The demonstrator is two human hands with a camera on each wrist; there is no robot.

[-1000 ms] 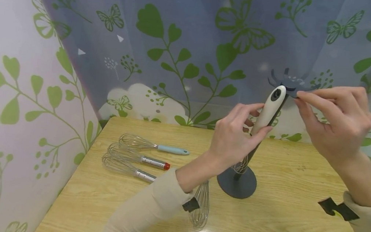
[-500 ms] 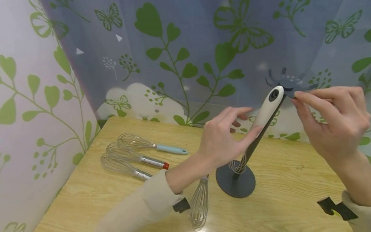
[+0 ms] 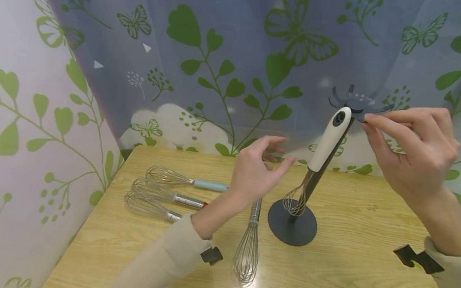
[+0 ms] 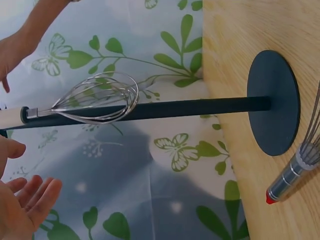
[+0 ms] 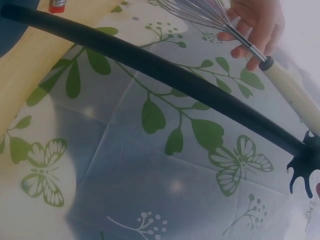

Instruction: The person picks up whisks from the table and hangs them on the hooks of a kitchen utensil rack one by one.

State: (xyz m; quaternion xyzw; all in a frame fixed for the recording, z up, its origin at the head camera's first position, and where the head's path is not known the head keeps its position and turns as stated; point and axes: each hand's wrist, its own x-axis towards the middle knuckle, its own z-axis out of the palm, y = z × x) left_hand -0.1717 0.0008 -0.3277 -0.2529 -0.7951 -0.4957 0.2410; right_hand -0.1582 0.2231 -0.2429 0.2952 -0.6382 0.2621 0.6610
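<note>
A white-handled whisk [image 3: 329,141] hangs by its handle's end from a dark utensil stand [image 3: 292,231], wires downward beside the pole. My right hand [image 3: 419,147] pinches one of the hooks at the top of that stand between thumb and fingertips. To the left of the whisk my left hand [image 3: 255,169] is held in the air with loosely bent fingers and nothing in it. The left wrist view shows the whisk's wire loops [image 4: 102,100] alongside the pole [image 4: 200,107]. In the right wrist view the hooked top [image 5: 304,162] sits at the right edge.
On the wooden table [image 3: 351,273] to the left lie a whisk with a light blue handle [image 3: 209,185], a red-tipped whisk [image 3: 187,200] and another metal-handled whisk [image 3: 147,204]. One more whisk [image 3: 247,250] lies in front of the stand. Patterned cloth [image 3: 232,34] hangs behind.
My left hand has let go of the white whisk handle and moved left and slightly down. The whisk stays hanging on the stand; my right hand keeps its pinch on the hook.
</note>
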